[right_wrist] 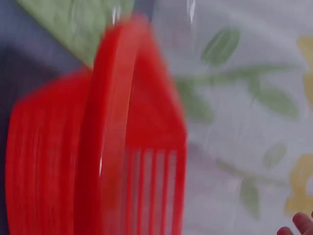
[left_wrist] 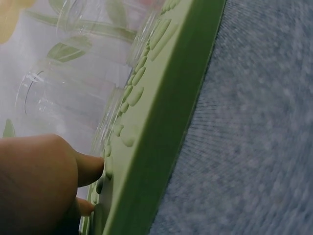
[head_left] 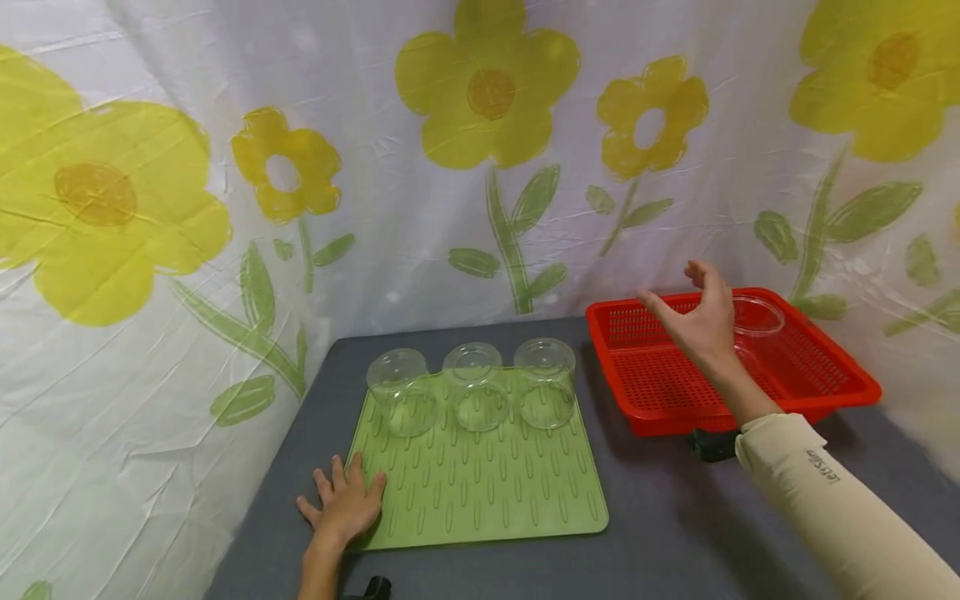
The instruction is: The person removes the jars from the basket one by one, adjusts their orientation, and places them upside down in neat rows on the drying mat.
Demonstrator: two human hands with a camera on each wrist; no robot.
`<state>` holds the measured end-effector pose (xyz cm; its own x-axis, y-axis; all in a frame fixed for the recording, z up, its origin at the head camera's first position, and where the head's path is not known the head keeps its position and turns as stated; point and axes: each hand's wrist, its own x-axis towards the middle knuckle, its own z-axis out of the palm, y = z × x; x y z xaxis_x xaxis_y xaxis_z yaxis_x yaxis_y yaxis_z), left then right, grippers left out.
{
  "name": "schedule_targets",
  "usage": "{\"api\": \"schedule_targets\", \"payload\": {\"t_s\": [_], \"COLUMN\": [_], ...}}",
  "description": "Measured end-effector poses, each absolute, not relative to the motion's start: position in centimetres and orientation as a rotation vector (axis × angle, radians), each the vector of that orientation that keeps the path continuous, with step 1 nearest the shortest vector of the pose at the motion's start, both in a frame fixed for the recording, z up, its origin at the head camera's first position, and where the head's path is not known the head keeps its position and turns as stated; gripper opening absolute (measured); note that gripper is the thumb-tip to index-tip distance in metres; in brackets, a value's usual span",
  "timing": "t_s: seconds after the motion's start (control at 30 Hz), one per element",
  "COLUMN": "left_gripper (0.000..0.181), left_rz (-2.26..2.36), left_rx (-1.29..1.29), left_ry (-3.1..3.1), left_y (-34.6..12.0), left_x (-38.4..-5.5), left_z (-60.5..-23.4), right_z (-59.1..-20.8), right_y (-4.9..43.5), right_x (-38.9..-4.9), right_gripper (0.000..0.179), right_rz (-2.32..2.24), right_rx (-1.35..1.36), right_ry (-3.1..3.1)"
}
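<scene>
My left hand (head_left: 345,504) rests with its fingers spread on the left edge of a green ridged mat (head_left: 495,492). In the left wrist view a thumb and a fingertip touch the mat's raised bumps. Three clear round plastic containers stand in a row along the mat's far side: a left container (head_left: 405,400), a middle container (head_left: 476,392) and a right container (head_left: 545,387). Above a red plastic basket (head_left: 637,417) hovers my right hand (head_left: 701,321), thumb and fingers apart, holding nothing. Another clear container (head_left: 757,318) is in the basket, just right of this hand.
The mat and basket sit on a dark grey table (head_left: 555,571). A white curtain (head_left: 375,275) printed with yellow flowers hangs close behind the table and at its sides. The basket has slotted walls and a raised rim. A black wrist mount (head_left: 712,446) sits below my right sleeve.
</scene>
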<state>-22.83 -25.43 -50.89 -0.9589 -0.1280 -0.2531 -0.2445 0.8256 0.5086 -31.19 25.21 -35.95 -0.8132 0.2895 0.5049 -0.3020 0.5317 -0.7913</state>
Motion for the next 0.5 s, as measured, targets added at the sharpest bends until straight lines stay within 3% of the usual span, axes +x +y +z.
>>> {"api": "schedule_targets", "payload": {"t_s": [0.5], "left_gripper": [0.085], "left_rz": [0.813], "left_rx": [-0.285], "left_ry": [2.782], "left_y": [-25.8], "left_x": [-23.1], "left_z": [-51.4], "right_z": [-36.0], "right_y": [34.8], "right_x": [-32.7], "right_gripper": [0.107], "right_rz": [1.211], "right_rx": [-0.529], "right_ry": [-2.447]}}
